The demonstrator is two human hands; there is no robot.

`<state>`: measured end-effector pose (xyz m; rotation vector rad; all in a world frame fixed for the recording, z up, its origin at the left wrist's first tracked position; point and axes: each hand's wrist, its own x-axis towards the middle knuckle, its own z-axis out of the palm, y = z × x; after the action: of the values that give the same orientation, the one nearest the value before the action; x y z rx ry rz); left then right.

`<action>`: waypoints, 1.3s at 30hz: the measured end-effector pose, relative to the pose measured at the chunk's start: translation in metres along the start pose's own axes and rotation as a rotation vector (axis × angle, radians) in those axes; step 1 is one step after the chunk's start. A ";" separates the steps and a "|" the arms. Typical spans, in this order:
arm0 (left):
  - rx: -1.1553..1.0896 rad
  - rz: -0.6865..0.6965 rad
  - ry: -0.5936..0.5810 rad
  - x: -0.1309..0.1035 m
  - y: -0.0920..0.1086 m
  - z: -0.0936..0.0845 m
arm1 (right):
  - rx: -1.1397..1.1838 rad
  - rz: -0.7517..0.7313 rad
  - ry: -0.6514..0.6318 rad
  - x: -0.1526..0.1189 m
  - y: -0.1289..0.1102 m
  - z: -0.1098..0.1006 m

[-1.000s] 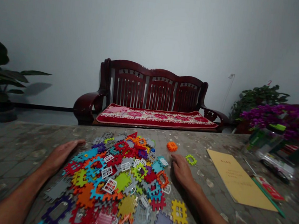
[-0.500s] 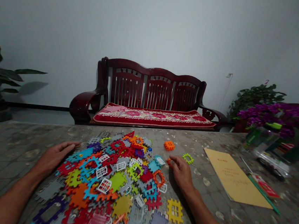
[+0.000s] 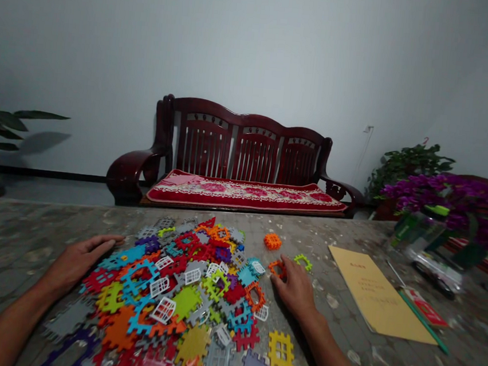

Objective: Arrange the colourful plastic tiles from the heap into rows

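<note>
A heap of colourful interlocking plastic tiles (image 3: 187, 301) covers the near middle of the table. My left hand (image 3: 84, 257) rests flat on the tabletop at the heap's left edge, fingers stretched out and holding nothing. Right of the heap, my right hand (image 3: 294, 285) has thumb and forefinger on opposite edges of an orange frame-shaped tile (image 3: 276, 268); the other fingers are partly hidden. Just beyond it lie a small orange block (image 3: 272, 241) of tiles and a lime-green frame tile (image 3: 303, 262). A yellow window tile (image 3: 281, 351) lies nearer me, beside my right forearm.
A tan booklet (image 3: 382, 294) lies to the right, with a green pencil (image 3: 424, 321) and a red-and-white packet (image 3: 425, 307) beside it. Farther right stand a clear bottle (image 3: 425, 229) and purple flowers (image 3: 450, 197). Behind the stone-patterned table (image 3: 28, 225) is a wooden bench (image 3: 247, 149).
The view has shifted slightly. More of the orange frame tile now shows between my right thumb and forefinger, and that hand has moved slightly rightward. My left hand stays beside the heap.
</note>
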<state>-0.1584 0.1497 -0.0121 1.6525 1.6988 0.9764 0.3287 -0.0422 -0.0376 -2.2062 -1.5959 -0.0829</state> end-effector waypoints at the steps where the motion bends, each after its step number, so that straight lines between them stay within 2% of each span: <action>1: 0.006 0.009 0.002 0.001 -0.003 0.000 | 0.002 -0.006 0.003 0.000 0.000 0.001; 6: 0.006 0.031 0.003 0.006 -0.011 0.001 | 0.040 -0.062 0.055 0.003 0.003 0.004; 15: -0.002 -0.015 0.014 0.002 -0.001 0.000 | 0.159 -0.016 0.070 0.003 0.007 0.004; 21: -0.010 -0.034 0.002 -0.001 0.005 -0.001 | 0.013 0.076 0.259 0.014 0.049 -0.007; 26: 0.013 -0.021 0.001 0.001 0.002 -0.001 | -0.008 0.122 0.198 0.025 0.074 -0.001; 33: 0.019 -0.022 0.016 0.001 0.000 0.000 | -0.018 0.110 0.205 0.025 0.058 -0.004; 36: 0.020 -0.010 0.024 -0.001 0.003 0.000 | 0.070 -0.004 0.171 0.018 0.040 -0.006; 39: 0.020 -0.007 0.011 -0.001 0.002 -0.001 | 0.188 -0.140 0.082 0.012 0.019 -0.003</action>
<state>-0.1579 0.1489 -0.0095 1.6557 1.7253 0.9701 0.3508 -0.0373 -0.0372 -1.9241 -1.6401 -0.0603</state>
